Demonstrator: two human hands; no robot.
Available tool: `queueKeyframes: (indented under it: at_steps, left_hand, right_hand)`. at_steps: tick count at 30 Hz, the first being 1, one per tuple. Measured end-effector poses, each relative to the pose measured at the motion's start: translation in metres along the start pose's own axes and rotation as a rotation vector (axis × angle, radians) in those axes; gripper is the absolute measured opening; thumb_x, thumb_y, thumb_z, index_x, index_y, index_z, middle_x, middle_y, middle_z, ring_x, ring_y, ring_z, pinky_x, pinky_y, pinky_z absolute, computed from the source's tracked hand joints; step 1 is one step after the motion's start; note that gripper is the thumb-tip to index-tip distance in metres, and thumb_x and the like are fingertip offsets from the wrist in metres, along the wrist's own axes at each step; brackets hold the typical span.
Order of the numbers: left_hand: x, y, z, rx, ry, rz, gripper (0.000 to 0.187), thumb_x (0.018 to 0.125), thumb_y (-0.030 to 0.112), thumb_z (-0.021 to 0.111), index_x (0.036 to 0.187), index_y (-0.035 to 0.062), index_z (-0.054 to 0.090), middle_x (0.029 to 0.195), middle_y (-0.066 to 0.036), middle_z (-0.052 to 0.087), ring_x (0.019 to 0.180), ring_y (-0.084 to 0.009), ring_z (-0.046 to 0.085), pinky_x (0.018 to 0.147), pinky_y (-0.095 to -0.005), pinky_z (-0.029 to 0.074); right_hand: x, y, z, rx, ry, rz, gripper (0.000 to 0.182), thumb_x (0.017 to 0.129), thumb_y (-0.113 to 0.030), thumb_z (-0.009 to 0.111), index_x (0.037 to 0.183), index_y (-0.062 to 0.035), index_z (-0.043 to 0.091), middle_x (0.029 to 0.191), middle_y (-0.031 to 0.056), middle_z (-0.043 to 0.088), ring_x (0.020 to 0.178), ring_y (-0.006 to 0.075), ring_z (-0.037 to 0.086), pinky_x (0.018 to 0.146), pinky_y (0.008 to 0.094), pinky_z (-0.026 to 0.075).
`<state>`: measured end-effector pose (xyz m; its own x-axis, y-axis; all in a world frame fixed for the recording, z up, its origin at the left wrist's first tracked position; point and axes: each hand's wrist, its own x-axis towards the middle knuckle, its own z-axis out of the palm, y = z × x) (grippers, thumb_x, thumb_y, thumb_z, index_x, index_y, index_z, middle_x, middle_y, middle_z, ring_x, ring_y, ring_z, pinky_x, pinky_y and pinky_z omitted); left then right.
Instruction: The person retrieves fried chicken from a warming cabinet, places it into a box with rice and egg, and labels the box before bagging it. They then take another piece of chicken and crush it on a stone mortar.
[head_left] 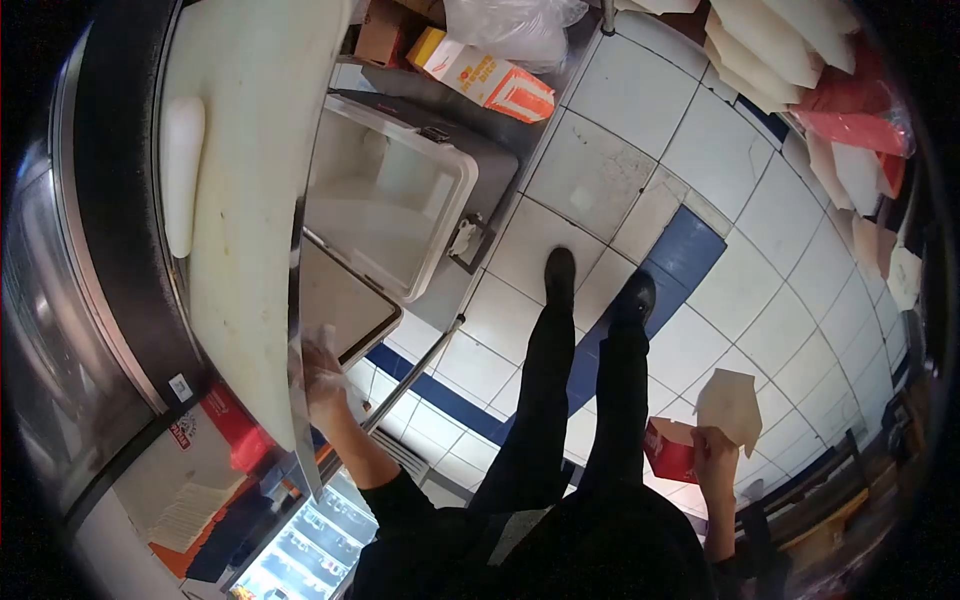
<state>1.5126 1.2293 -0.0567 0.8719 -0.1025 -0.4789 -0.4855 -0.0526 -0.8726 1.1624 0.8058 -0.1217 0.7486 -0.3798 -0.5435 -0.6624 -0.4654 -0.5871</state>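
My right hand grips a red food carton whose pale inner flap stands open. The carton is held out over the tiled floor, to the right of my legs. Clear, crinkled plastic covers my left hand, which is at the edge of a long white cutting board. Its fingers are blurred under the plastic, and I cannot tell how far they are closed. A white, rod-like object lies along the far side of the board.
Below the board sits an open-topped cooler with a white rim. An orange and white box and a plastic bag are at the top. Stacked cartons line the upper right. A metal rail runs near my left arm.
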Motion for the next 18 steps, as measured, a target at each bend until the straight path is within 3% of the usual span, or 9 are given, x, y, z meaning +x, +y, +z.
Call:
queueKeyframes:
  at_steps: [3, 6, 8, 9, 11, 14, 15, 16, 18]
  left_hand:
    - [0.003, 0.006, -0.045, -1.126, 0.147, -0.305, 0.029, 0.089, 0.018, 0.051, 0.115, 0.0044, 0.053, 0.114, -0.014, 0.055, 0.102, -0.0252, 0.055, 0.088, -0.0326, 0.043]
    - [0.034, 0.041, -0.12, -1.905, 0.212, -0.126, 0.027, 0.086, 0.015, 0.059, 0.112, 0.0061, 0.057, 0.108, -0.012, 0.059, 0.097, -0.0223, 0.058, 0.084, -0.0313, 0.046]
    - [0.05, 0.076, -0.181, -2.082, 0.284, 0.173, 0.017, 0.084, 0.013, 0.06, 0.098, 0.0046, 0.062, 0.1, -0.011, 0.063, 0.091, -0.0237, 0.06, 0.083, -0.032, 0.046]
    - [0.056, 0.084, -0.194, -2.068, 0.339, 0.267, 0.016, 0.083, 0.012, 0.06, 0.097, 0.0047, 0.062, 0.101, -0.011, 0.062, 0.093, -0.0242, 0.06, 0.084, -0.0327, 0.045]
    - [0.066, 0.097, -0.207, -2.049, 0.405, 0.381, 0.015, 0.082, 0.012, 0.061, 0.095, 0.0048, 0.062, 0.103, -0.01, 0.062, 0.094, -0.0247, 0.059, 0.084, -0.0335, 0.045]
    - [0.083, 0.11, -0.214, -1.908, 0.638, 0.535, 0.012, 0.08, 0.011, 0.061, 0.091, 0.0043, 0.061, 0.106, -0.011, 0.061, 0.097, -0.0253, 0.059, 0.086, -0.0347, 0.045]
    - [0.088, 0.107, -0.217, -1.854, 0.704, 0.673, 0.013, 0.079, 0.01, 0.062, 0.091, 0.005, 0.06, 0.107, -0.009, 0.061, 0.098, -0.0262, 0.058, 0.086, -0.0361, 0.044]
    - [0.094, 0.108, -0.217, -1.791, 0.764, 0.803, 0.015, 0.077, 0.009, 0.063, 0.091, 0.0056, 0.06, 0.108, -0.008, 0.06, 0.099, -0.0272, 0.057, 0.087, -0.0375, 0.043]
    - [0.119, 0.121, -0.203, -1.844, 0.738, 0.8, 0.013, 0.079, 0.01, 0.061, 0.092, 0.0066, 0.061, 0.105, -0.008, 0.061, 0.099, -0.0272, 0.057, 0.087, -0.0352, 0.043]
  right_hand:
    - [0.009, -0.01, 0.003, -0.033, -0.063, 0.008, 0.008, 0.077, -0.005, 0.062, 0.085, -0.0038, 0.06, 0.076, 0.0121, 0.061, 0.061, 0.0294, 0.061, 0.052, 0.0364, 0.048]
    - [0.042, -0.036, 0.02, -0.148, -0.098, -0.125, 0.035, 0.077, -0.014, 0.063, 0.11, -0.0123, 0.053, 0.089, 0.0091, 0.059, 0.059, 0.0289, 0.06, 0.05, 0.0374, 0.049]
    - [0.088, -0.084, 0.038, -0.166, -0.174, -0.142, 0.053, 0.079, -0.024, 0.063, 0.125, -0.013, 0.04, 0.091, 0.0097, 0.058, 0.061, 0.0309, 0.061, 0.051, 0.04, 0.049]
    - [0.105, -0.095, 0.045, -0.052, -0.193, -0.122, 0.058, 0.079, -0.032, 0.063, 0.127, -0.0096, 0.038, 0.093, 0.0135, 0.059, 0.069, 0.0348, 0.061, 0.06, 0.0423, 0.049]
    - [0.139, -0.123, 0.053, 0.14, -0.002, -0.265, 0.062, 0.078, -0.037, 0.064, 0.126, -0.006, 0.038, 0.094, 0.018, 0.059, 0.078, 0.0383, 0.06, 0.071, 0.0433, 0.047]
    - [0.181, -0.149, 0.062, 0.33, -0.014, -0.25, 0.062, 0.077, -0.036, 0.067, 0.122, -0.0032, 0.04, 0.091, 0.0216, 0.059, 0.085, 0.0399, 0.058, 0.077, 0.0429, 0.045]
    - [0.195, -0.153, 0.075, 0.46, 0.067, -0.333, 0.043, 0.078, -0.023, 0.067, 0.11, -0.0012, 0.05, 0.084, 0.0195, 0.059, 0.077, 0.035, 0.06, 0.069, 0.0385, 0.046]
    - [0.202, -0.154, 0.08, 0.468, 0.072, -0.342, 0.043, 0.078, -0.023, 0.067, 0.11, -0.0012, 0.05, 0.084, 0.0195, 0.059, 0.077, 0.035, 0.06, 0.069, 0.0385, 0.046]
    - [0.214, -0.151, 0.089, 0.582, -0.108, -0.136, 0.022, 0.077, -0.011, 0.063, 0.095, 0.0008, 0.056, 0.079, 0.0165, 0.059, 0.068, 0.0287, 0.059, 0.061, 0.0333, 0.046]
